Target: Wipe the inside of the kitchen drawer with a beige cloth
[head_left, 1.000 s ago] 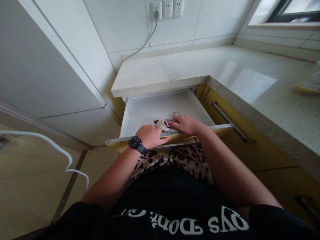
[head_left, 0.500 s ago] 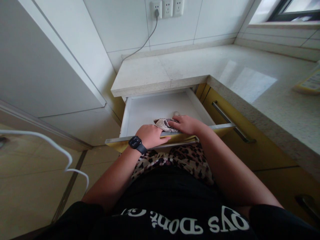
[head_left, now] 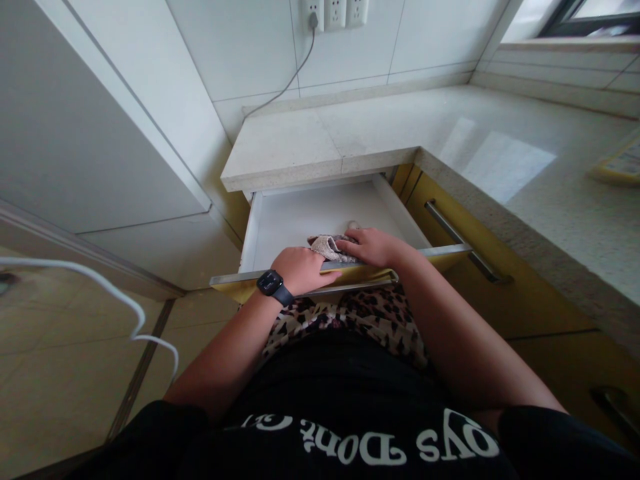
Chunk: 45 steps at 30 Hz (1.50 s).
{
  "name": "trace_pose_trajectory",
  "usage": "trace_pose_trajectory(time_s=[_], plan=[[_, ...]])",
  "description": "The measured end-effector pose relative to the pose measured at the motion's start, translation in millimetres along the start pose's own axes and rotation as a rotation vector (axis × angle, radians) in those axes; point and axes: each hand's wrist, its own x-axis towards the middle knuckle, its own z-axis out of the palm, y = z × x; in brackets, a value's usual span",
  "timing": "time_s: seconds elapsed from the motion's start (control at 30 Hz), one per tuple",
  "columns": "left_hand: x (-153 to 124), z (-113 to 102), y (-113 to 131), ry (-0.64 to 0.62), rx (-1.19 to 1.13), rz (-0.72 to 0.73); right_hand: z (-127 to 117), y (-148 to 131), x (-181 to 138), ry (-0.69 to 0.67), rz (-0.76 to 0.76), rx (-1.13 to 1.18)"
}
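A white drawer point(head_left: 300, 217) stands pulled out under the stone counter. My left hand point(head_left: 301, 268), with a black watch on the wrist, curls over the drawer's front edge and grips it. My right hand point(head_left: 373, 245) rests inside the drawer near the front, fingers bent down onto a crumpled beige cloth point(head_left: 326, 245) that lies between the two hands. A small pale object point(head_left: 353, 225) shows just behind the right hand; I cannot make out what it is.
The stone counter point(head_left: 410, 133) runs right round the corner, with a yellow item point(head_left: 617, 165) at its right edge. A yellow cabinet front with a metal bar handle point(head_left: 465, 243) lies right of the drawer. Wall sockets point(head_left: 334, 12) hold a grey cord; a white cable point(head_left: 100, 293) crosses the floor.
Both hands and the cloth stay in place. The view has tipped slightly, so everything sits a little higher in the picture.
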Motion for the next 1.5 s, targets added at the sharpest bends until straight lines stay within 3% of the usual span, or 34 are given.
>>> trace_pose_trajectory(time_s=[1.5], plan=[[-0.9, -4.9, 0.2, -0.008, -0.017, -0.003, -4.6, -4.1, -2.5, -0.017, 0.028, 0.008]])
